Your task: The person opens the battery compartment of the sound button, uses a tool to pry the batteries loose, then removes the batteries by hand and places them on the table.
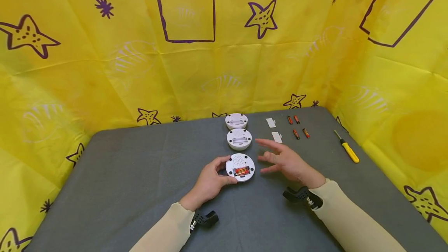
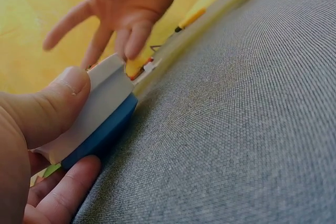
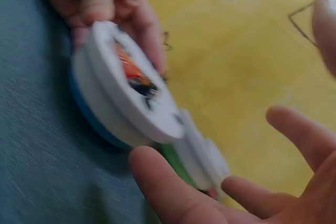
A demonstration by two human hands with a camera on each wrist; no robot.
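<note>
My left hand (image 1: 209, 179) grips the edge of a round white battery-powered device (image 1: 239, 160) lying battery side up on the table. Thumb and fingers are on its rim. Red-and-black batteries (image 1: 242, 171) sit in its uncovered compartment. In the left wrist view, the underside of the device (image 2: 100, 114) is blue. To the right of the device, my right hand (image 1: 285, 161) hovers with fingers spread, holding nothing. The right wrist view shows those fingers apart from the device (image 3: 123, 93), whose compartment faces them.
Behind stand two similar white devices (image 1: 239, 134) with open compartments holding no batteries. To their right lie two white battery covers (image 1: 277, 137), several loose batteries (image 1: 296, 134) and a yellow-handled screwdriver (image 1: 350, 152). A yellow patterned cloth (image 1: 189, 73) borders the grey table (image 1: 133, 189).
</note>
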